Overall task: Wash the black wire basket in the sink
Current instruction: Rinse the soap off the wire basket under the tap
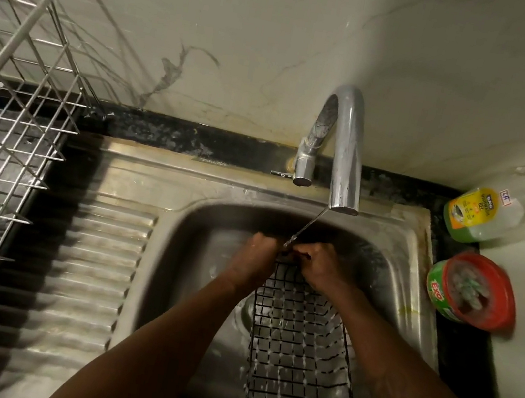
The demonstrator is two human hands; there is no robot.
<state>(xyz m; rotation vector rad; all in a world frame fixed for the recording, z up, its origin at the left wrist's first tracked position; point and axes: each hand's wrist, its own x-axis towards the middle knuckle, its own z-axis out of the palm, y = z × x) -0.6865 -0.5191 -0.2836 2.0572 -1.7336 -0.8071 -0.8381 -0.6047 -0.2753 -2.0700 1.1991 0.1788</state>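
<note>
Black wire basket point(302, 348) lies tilted in sink point(195, 257), suds on the mesh. Left hand point(263, 247) and right hand point(320, 260): each grip clamped on its far rim under the tap point(349, 150) stream. Risk: soapy wire slips, basket bangs basin. Thin stream may leave suds.

"exo" on the round green tub point(434, 290), "gel" on the bottle point(475, 213)
</note>
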